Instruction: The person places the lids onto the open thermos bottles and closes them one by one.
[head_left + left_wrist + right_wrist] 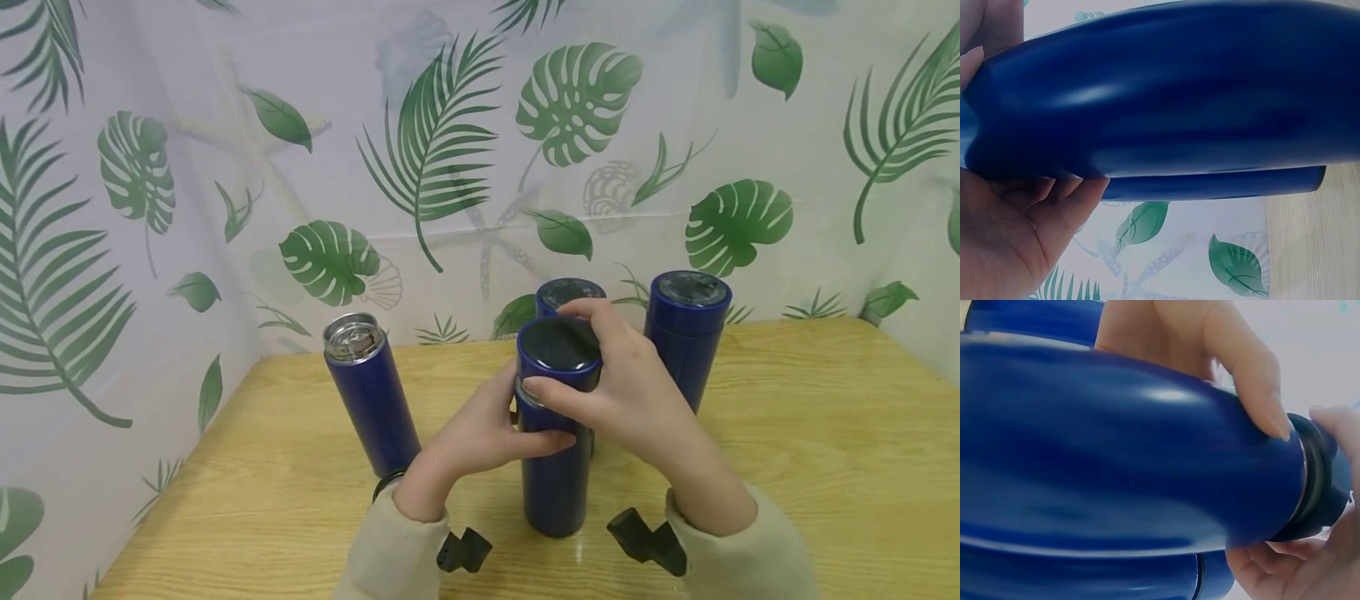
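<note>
A blue thermos bottle stands upright on the table at centre, its body also filling the left wrist view. My left hand grips it below the neck, thumb across the near side. My right hand holds the blue lid with a glossy dark top, fingers and thumb round its sides. A sliver of silver neck shows beneath the lid at the left; in the right wrist view a dark band lies between lid and bottle body. The far fingers of both hands are partly hidden.
To the left stands a lidless blue thermos with a silver mouth. Two more with lids are upright behind: one mostly hidden by the held bottle, another at right. The wood-grain table meets a leaf-patterned cloth backdrop.
</note>
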A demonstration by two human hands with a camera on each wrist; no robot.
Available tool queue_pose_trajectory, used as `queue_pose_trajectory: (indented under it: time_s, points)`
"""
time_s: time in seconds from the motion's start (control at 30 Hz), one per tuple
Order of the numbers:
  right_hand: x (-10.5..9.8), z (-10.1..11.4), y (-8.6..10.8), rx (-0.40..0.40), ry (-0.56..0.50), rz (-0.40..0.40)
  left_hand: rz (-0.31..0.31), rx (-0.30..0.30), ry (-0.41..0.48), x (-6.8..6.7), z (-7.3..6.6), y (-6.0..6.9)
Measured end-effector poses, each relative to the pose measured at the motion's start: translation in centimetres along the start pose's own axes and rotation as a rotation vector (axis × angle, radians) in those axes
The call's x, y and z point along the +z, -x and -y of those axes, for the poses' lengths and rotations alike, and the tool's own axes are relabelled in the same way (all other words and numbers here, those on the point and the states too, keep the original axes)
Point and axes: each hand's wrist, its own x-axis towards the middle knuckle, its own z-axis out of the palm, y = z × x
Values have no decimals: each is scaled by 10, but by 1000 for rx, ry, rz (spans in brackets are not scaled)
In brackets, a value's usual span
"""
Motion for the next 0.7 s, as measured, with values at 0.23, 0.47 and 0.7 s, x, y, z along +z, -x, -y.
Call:
queue_pose_trajectory:
  time_s: [0.23, 0.47, 0.7]
  points:
    - [1, -2, -1, -14, 15, 33, 9, -5, 5, 0, -1, 0]
    - [3, -5, -1, -44, 63, 47, 18, -6, 13, 0, 0, 0]
    - [2, -3, -2, -54, 87, 71, 23, -24, 15, -2, 0, 0]
